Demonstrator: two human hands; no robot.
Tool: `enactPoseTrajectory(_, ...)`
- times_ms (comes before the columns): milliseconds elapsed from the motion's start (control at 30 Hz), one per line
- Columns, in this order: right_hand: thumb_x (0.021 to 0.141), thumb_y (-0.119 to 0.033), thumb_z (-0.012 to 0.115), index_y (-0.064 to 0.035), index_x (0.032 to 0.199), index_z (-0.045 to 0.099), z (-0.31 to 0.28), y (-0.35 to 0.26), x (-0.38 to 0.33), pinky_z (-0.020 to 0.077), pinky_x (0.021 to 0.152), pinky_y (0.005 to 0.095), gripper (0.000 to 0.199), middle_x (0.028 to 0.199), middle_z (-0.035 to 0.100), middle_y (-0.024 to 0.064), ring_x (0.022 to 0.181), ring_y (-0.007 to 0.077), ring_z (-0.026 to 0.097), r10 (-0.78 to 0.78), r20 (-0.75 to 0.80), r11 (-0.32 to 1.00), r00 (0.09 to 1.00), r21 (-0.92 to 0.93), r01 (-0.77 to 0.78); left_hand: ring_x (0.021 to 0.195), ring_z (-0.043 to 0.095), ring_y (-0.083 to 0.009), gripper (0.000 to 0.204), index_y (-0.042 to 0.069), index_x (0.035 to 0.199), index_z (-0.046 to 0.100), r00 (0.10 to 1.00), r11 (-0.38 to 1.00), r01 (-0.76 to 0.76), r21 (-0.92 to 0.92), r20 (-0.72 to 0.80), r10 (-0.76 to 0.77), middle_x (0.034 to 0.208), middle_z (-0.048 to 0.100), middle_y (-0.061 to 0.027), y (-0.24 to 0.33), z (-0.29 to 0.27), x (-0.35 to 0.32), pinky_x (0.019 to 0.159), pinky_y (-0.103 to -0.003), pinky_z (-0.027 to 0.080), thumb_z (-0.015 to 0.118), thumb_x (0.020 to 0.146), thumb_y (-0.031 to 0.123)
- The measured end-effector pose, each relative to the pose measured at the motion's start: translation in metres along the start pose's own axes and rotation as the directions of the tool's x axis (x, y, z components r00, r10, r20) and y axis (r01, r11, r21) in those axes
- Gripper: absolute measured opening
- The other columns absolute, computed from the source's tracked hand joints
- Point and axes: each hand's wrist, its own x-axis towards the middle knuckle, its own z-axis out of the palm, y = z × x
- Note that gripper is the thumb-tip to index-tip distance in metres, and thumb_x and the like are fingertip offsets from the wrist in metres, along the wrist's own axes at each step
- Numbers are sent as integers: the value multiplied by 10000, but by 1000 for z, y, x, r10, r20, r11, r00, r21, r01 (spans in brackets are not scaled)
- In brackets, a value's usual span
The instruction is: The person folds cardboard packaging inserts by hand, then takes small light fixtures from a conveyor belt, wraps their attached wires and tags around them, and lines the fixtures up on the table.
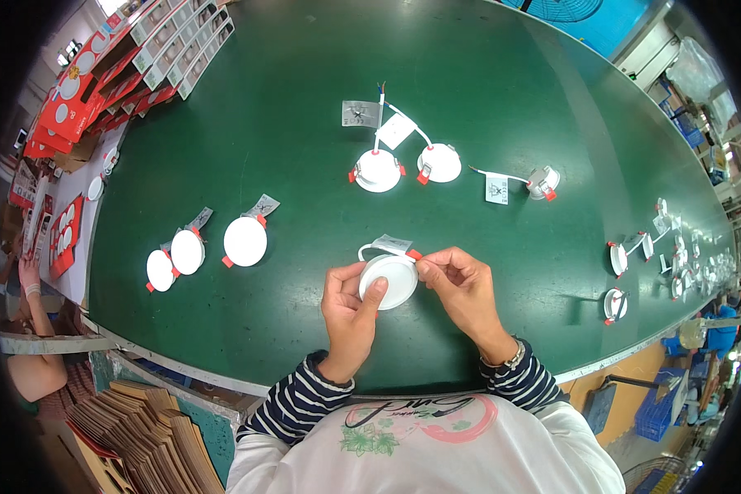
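Note:
My left hand (347, 319) grips a round white downlight (397, 284) by its rim, the thumb lying on the pale front face. My right hand (469, 298) pinches a red tab (415, 255) at the upper right edge of the same downlight. A white cable (365, 249) curls out behind it, beside a silvery label (392, 243). Three more downlights lie to the left, among them the nearest downlight (245, 241), faces up with red tabs at their edges. Beyond my hands, a downlight (379, 170) and its neighbour (440, 163) show metal clips and cables.
Another downlight (543, 183) lies on the green table (305, 90), right of centre, with several more along the right edge. Red and white boxes (123, 74) are stacked far left. A co-worker's arm (34, 313) shows at the left, above stacked cardboard (152, 428).

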Motion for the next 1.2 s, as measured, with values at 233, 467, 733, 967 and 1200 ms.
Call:
enactPoseTrajectory(233,876,-90,642,18,927,647,-6,-2,6,480,649,193,119,813,668,33,719,50,583,27,78,999,997,45,-30,908,635,-189,327,-4,1102,435,998,993,62,-97,-10,-63,1033,621,-171,-2,-1,-3,785,-296,532,643,864,78)
enactPoseTrajectory(467,846,-137,682,-21,859,668,-25,2,12,450,560,189,118,760,663,36,615,55,554,109,261,967,959,195,-163,804,660,-244,296,8,1135,443,910,863,398,-311,251,-330,1003,608,-162,9,-7,7,598,-367,604,569,906,149)
enactPoseTrajectory(733,837,-148,694,-43,826,652,-27,6,10,407,490,188,114,711,639,23,568,60,541,241,400,886,884,281,-369,845,649,-230,351,5,1223,448,697,475,717,-511,543,-468,989,606,-139,-14,-20,9,516,-290,569,541,914,143)
enactPoseTrajectory(967,862,-213,675,-63,819,617,-18,9,27,367,472,178,166,667,584,-17,547,42,490,296,372,880,880,252,-402,777,660,-179,308,7,1124,503,898,866,439,-239,153,-413,955,629,-92,5,-19,26,524,-277,570,607,889,176)
enactPoseTrajectory(1200,870,-205,648,18,997,602,-17,-32,116,437,556,235,260,750,605,15,632,66,519,-203,33,967,979,-148,206,878,645,-210,373,-28,1173,553,918,924,24,383,-373,131,1073,617,-137,35,-55,55,621,-293,560,641,858,152)
